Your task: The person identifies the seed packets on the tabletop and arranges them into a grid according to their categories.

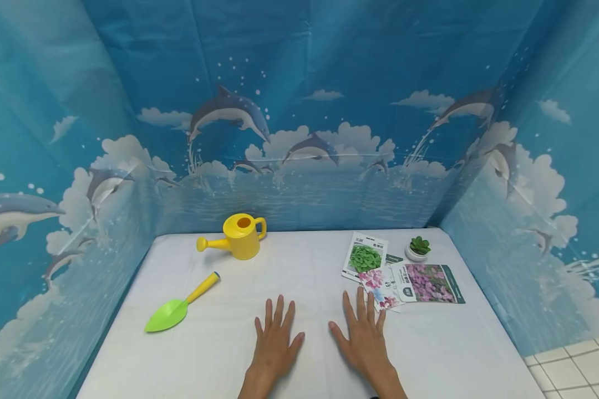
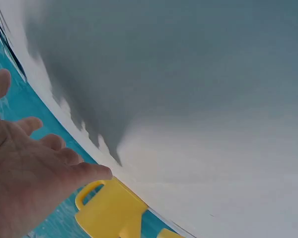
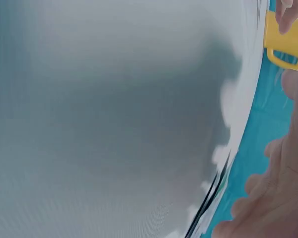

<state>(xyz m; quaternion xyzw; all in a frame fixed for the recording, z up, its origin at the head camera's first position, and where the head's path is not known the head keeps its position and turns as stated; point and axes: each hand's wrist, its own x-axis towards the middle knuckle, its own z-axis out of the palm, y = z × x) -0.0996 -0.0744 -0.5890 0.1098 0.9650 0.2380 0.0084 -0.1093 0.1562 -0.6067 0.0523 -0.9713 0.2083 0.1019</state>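
Both hands are over the front of the white table, palms down with fingers spread. The left hand holds nothing; its fingers point toward the back. My right hand is also empty, its fingertips right at the near edge of a seed packet with pink flowers. Overlapping that one is a packet with purple flowers, and behind lies a packet with green leaves. A green trowel with a yellow handle lies to the left of the left hand. Farther back stands a yellow watering can, spout leftward.
A small succulent in a white pot stands at the back right, behind the packets. Blue curtains with dolphins hang along the back and both sides of the table. Pale floor tiles show at the lower right.
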